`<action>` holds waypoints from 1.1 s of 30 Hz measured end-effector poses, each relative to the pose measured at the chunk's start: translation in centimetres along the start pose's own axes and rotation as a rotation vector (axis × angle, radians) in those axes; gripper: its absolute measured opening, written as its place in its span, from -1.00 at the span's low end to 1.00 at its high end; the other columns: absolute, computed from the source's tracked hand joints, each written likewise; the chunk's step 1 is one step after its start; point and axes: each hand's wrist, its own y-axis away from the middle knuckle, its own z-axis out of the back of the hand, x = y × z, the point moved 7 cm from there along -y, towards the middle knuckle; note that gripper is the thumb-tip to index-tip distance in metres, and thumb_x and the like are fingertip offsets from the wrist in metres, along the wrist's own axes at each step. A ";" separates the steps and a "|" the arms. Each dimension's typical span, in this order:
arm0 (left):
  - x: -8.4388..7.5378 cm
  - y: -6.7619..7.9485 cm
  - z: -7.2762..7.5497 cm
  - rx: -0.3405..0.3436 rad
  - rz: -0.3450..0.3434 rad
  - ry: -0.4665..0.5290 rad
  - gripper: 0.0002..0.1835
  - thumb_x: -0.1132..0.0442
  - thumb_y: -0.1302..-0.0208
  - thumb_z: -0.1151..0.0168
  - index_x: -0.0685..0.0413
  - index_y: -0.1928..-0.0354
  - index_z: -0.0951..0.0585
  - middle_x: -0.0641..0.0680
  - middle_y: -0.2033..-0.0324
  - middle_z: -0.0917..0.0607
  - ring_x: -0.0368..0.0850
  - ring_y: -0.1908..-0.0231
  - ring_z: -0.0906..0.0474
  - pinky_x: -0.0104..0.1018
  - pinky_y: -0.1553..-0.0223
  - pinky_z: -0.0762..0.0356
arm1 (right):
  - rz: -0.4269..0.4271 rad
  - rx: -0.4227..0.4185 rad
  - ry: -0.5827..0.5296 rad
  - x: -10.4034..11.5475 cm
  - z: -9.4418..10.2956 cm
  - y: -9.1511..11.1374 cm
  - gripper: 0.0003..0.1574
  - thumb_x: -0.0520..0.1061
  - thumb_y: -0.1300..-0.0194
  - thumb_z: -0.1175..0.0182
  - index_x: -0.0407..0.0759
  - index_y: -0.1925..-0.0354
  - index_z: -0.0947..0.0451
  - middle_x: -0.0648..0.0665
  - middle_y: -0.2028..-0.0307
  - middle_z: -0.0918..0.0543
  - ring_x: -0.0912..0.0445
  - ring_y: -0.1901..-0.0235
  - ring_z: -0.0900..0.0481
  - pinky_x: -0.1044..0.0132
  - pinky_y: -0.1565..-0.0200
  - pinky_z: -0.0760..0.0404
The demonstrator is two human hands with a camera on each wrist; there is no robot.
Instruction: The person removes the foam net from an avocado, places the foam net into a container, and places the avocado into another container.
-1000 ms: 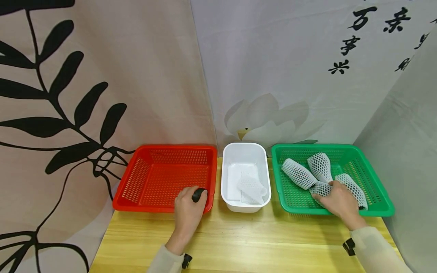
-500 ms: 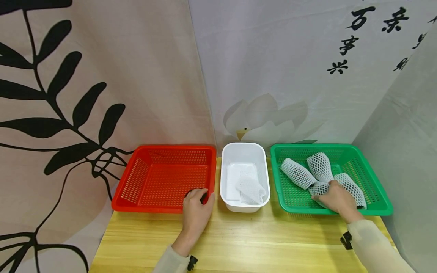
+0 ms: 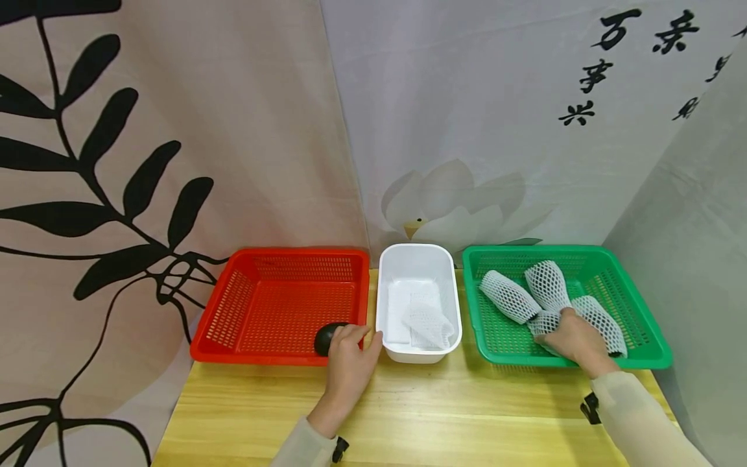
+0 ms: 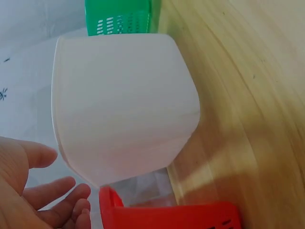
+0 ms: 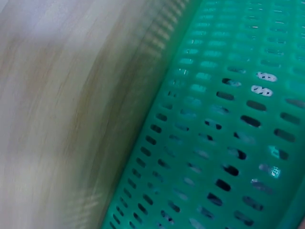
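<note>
My left hand [image 3: 350, 366] is over the front right corner of the red basket [image 3: 280, 358], fingers loosely spread and holding nothing. Just left of its fingertips, a dark, smooth, egg-shaped fruit [image 3: 327, 338], like an avocado, lies in that basket. In the left wrist view the thumb [image 4: 40, 155] is close to the rim of the white tub [image 4: 124, 95]. My right hand [image 3: 578, 340] reaches into the green basket [image 3: 642, 357], thumb and fingers around a piece in white foam netting [image 3: 547, 322]. The right wrist view is filled by the basket wall [image 5: 205, 143]; the grip is hidden there.
More netted pieces [image 3: 510, 297] lie in the green basket, with dark ends showing on some. Flat white foam netting [image 3: 428, 322] lies inside the white tub between the baskets. All three containers stand along the back of the wooden table [image 3: 432, 408], against a printed cloth.
The left hand has let go of the dark fruit, which now lies in the red basket, and has moved right toward the white tub. The right hand has stayed in place.
</note>
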 end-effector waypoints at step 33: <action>0.2 0.1 -1.1 0.042 0.016 0.012 -0.84 0.30 -0.27 -0.48 0.30 0.24 -0.81 0.09 0.33 -0.79 -0.04 0.29 -0.58 -0.22 0.24 -0.62 | 0.103 -0.253 -0.066 2.0 2.4 2.7 0.15 0.14 -0.26 -0.40 -0.64 -0.42 -0.17 -0.71 -0.20 -0.43 -0.56 -0.04 -0.50 -0.37 0.19 -0.58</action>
